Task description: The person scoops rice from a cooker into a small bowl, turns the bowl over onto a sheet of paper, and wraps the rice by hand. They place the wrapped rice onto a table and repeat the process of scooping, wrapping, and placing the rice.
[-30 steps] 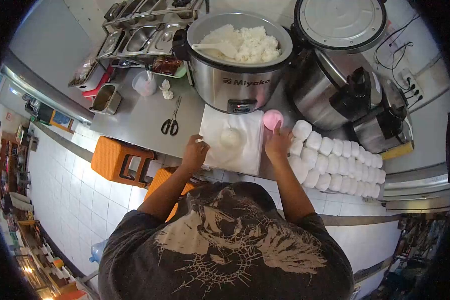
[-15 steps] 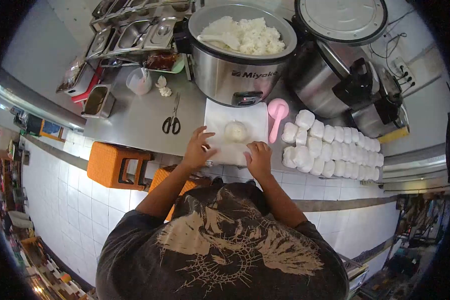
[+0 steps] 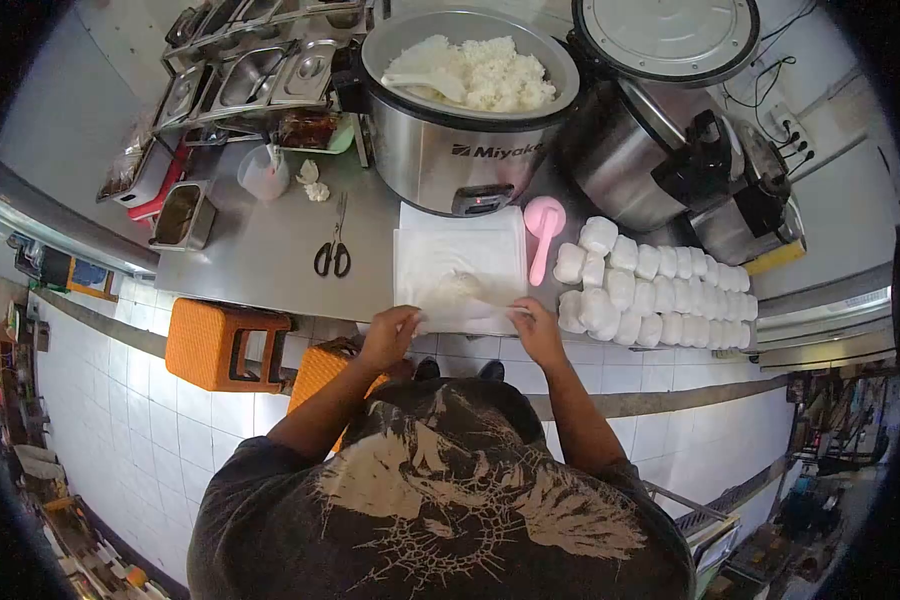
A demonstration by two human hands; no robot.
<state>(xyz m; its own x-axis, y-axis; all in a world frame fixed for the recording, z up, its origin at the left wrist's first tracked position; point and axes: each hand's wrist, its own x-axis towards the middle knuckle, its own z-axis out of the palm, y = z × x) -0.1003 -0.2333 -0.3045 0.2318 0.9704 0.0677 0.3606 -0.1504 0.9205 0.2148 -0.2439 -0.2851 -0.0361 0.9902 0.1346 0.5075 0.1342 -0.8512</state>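
A mound of white rice (image 3: 458, 286) sits on a stack of white paper sheets (image 3: 440, 240) at the counter's front edge. My left hand (image 3: 390, 335) pinches the near left corner of the top sheet. At the near right corner, my right hand (image 3: 538, 330) holds the same sheet between thumb and fingers. The sheet's near part is raised between both hands and partly veils the rice. Just right of the stack lies a pink scoop (image 3: 543, 232), touched by neither hand.
Behind the paper stands a large rice cooker (image 3: 410, 150) full of rice, with a white paddle (image 3: 425, 80) in it. Several rows of white wrapped packets (image 3: 660, 290) line the right. Black scissors (image 3: 333, 255), a plastic cup (image 3: 264, 173) and metal pans (image 3: 183, 216) are leftward; orange stools (image 3: 220, 345) stand below.
My left hand has gone from spread fingers beside the rice to a pinch on the sheet's corner. My right hand has moved slightly outward and nearer me. The sheet's near edge is now drawn taut.
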